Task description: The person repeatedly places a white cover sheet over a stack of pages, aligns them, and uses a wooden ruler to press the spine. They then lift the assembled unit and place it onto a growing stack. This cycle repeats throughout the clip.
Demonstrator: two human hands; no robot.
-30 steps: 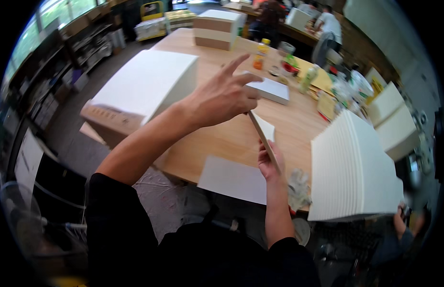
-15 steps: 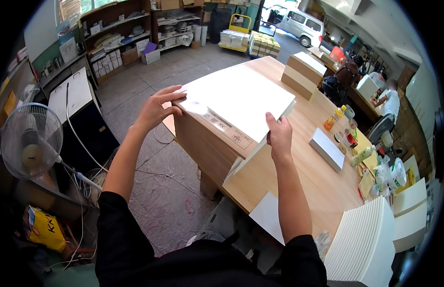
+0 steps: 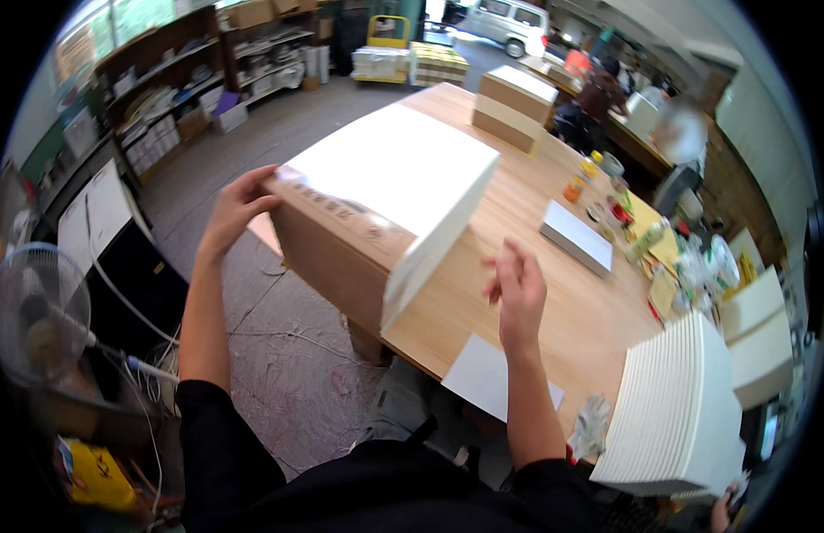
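A large stack of white sheets (image 3: 394,169) stands at the edge of the wooden table, its right side white too. Brown cardboard (image 3: 341,249) covers its near face, with clear shiny tape and dark print along the upper edge. My left hand (image 3: 238,209) grips the near left top corner, fingers over the top and thumb against the cardboard. Off to the right of the stack, my right hand (image 3: 520,298) hovers over the table, slightly blurred, fingers loosely bent and apart, holding nothing. Below it a flat white sheet (image 3: 487,373) lies at the table's near edge.
On the wooden table (image 3: 518,213) are a white block (image 3: 576,238), a brown carton (image 3: 511,111), an orange drink bottle (image 3: 582,178) and a fanned white stack (image 3: 665,409). A fan (image 3: 40,311) stands left. Other people (image 3: 678,133) work beyond; another person's hand (image 3: 721,513) shows lower right.
My right hand has let go of the top sheets' right edge and moved away from the stack. The top sheets now lie level with the stack. The view has turned slightly right.
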